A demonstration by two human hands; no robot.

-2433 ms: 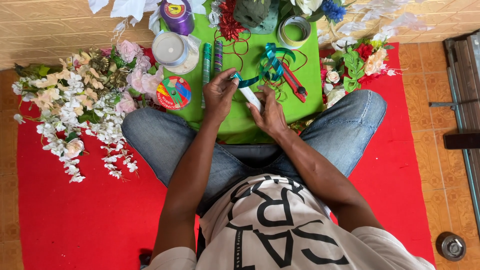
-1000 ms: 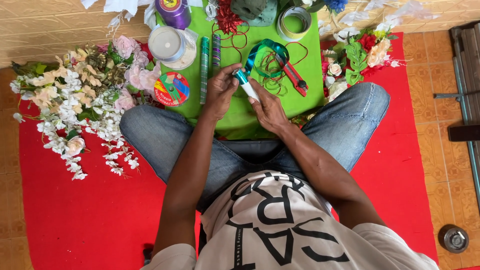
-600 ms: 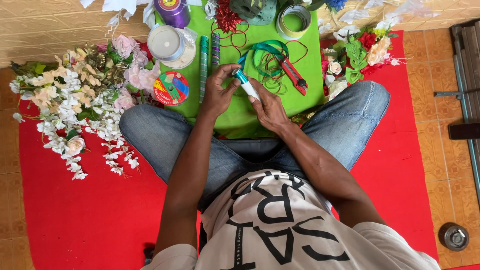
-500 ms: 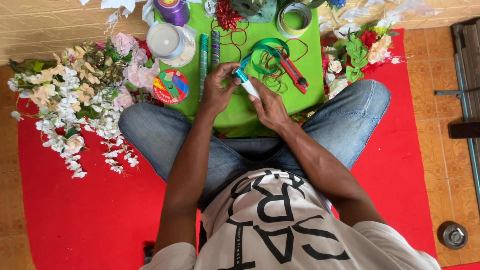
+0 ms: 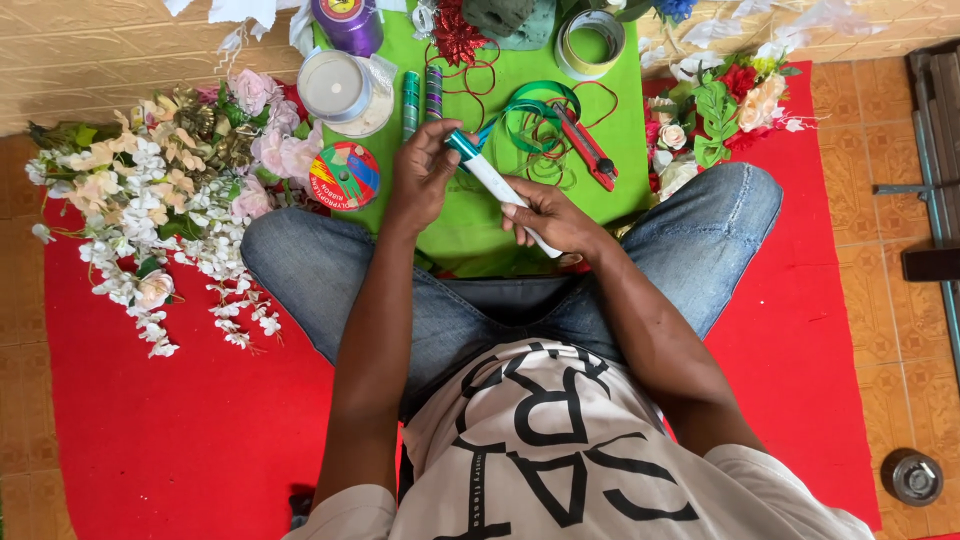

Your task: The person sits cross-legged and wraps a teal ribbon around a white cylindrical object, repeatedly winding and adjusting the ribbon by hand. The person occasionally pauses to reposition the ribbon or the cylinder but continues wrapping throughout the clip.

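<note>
A person sits cross-legged on a red mat [image 5: 180, 440] with a green sheet [image 5: 470, 215] spread in front of the knees. Both hands work over that sheet on a white stick [image 5: 500, 190], which lies slanted above the sheet's near half. The left hand [image 5: 422, 178] has its grip pinching the stick's upper end, where green ribbon [image 5: 462, 146] is wound around it. The right hand [image 5: 555, 215] has its grip pressed around the stick's lower part, fingers curled over it.

Farther up the green sheet from the stick lies a loose tangle of green ribbon loops [image 5: 535, 108], with a red utility knife [image 5: 585, 148] touching its right side. At the sheet's far edge sit a tape roll [image 5: 590, 40], a purple ribbon spool [image 5: 347, 22] and a white spool [image 5: 337, 88]. Two narrow rolls [image 5: 421, 95] lie side by side just right of the white spool. A round multicoloured ribbon disc [image 5: 344, 175] rests at the sheet's left edge. Left of the sheet spreads a heap of artificial flowers [image 5: 165, 200], pale and pink; right of it lies a smaller bunch [image 5: 720, 110] with red blooms and green leaves.
</note>
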